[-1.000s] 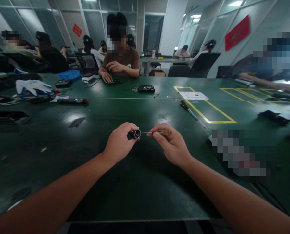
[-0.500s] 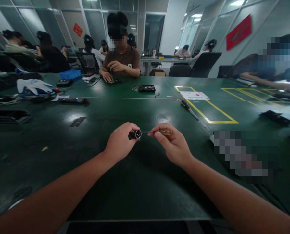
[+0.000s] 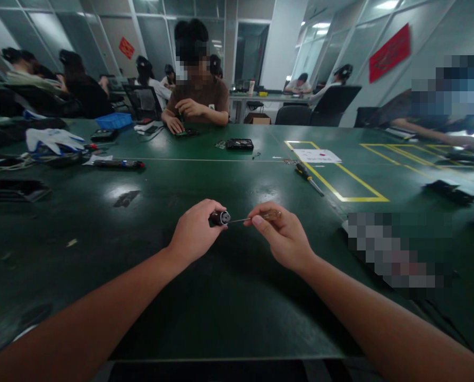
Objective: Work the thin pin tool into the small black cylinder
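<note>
My left hand [image 3: 197,227] is closed around a small dark cylindrical part [image 3: 220,217], whose round, silver-rimmed end faces me and slightly right. What the part belongs to I cannot make out. Between thumb and fingers, my right hand [image 3: 282,233] grips a small screwdriver [image 3: 272,215] with a clear amber-coloured handle. Its thin shaft points left and slightly down, and the tip is at the lower right rim of the part; whether it touches is too small to tell. Both hands are held above the green table [image 3: 221,307].
A black-and-yellow screwdriver [image 3: 309,179] lies beyond my right hand, near yellow tape and a white paper [image 3: 317,155]. A black device [image 3: 240,144] lies farther back. White gloves [image 3: 53,140] and tools are at left, a blurred-out object [image 3: 388,252] at right. A co-worker [image 3: 197,98] sits opposite.
The screwdriver's shaft has tilted, its tip now lower against the part's end. The cylindrical part has turned slightly in my left hand, so its end face looks different. Both hands stay nearly in place.
</note>
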Action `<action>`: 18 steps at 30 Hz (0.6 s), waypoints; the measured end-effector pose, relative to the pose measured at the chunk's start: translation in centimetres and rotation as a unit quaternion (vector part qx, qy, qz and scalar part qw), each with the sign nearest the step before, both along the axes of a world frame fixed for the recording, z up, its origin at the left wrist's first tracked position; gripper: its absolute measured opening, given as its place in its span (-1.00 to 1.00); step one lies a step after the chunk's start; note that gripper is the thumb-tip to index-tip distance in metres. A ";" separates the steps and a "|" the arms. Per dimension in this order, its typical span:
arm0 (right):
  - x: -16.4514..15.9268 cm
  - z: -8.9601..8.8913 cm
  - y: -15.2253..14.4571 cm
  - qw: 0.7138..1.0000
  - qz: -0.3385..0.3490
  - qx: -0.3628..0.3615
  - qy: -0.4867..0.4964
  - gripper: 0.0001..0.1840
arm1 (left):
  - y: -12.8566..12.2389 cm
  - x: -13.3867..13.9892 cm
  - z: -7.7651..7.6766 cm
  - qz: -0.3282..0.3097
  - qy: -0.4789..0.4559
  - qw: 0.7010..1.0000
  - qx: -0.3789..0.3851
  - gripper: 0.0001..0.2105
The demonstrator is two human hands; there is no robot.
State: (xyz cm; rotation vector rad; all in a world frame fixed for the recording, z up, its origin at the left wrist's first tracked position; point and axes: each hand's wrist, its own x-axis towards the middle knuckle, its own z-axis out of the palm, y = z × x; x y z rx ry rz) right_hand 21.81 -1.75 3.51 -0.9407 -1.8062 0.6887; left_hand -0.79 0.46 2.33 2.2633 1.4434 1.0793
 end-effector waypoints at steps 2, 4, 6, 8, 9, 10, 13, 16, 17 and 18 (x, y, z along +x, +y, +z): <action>0.0 0.1 -0.1 1.000 -0.008 0.009 0.007 -0.83 | 0.0 0.0 0.1 0.002 0.000 1.000 -0.001 -0.71; -0.1 0.2 -0.2 1.000 -0.005 0.015 0.021 -0.83 | 0.0 0.0 0.1 0.001 0.001 1.000 -0.003 -0.71; -0.3 0.4 -0.4 1.000 0.008 0.014 0.022 -0.84 | -0.1 0.0 0.0 -0.002 0.001 1.000 -0.007 -0.72; -0.5 0.7 -0.5 1.000 0.024 0.010 0.005 -0.86 | -0.1 0.0 -0.1 -0.006 0.002 1.000 -0.007 -0.73; -0.6 0.8 -0.6 1.000 0.028 0.011 -0.007 -0.87 | -0.1 0.0 -0.2 -0.007 0.002 1.000 -0.005 -0.73; -0.7 0.8 -0.6 0.999 0.028 0.012 -0.019 -0.88 | 0.0 0.0 -0.2 -0.007 0.002 1.000 -0.004 -0.73; -0.8 1.0 -0.6 0.999 0.011 0.020 -0.049 -0.90 | 0.0 0.0 -0.2 -0.002 0.008 1.000 -0.005 -0.73; -0.6 1.0 -0.6 0.998 -0.002 0.031 -0.063 -0.90 | 0.0 0.0 -0.1 0.000 0.017 1.000 -0.005 -0.73; -0.6 1.0 -0.6 0.997 -0.004 0.036 -0.064 -0.91 | -0.1 0.0 0.0 0.000 0.019 1.000 -0.004 -0.74; -0.6 1.1 -0.6 0.997 -0.005 0.042 -0.064 -0.91 | -0.1 0.0 0.0 0.000 0.021 1.000 -0.003 -0.76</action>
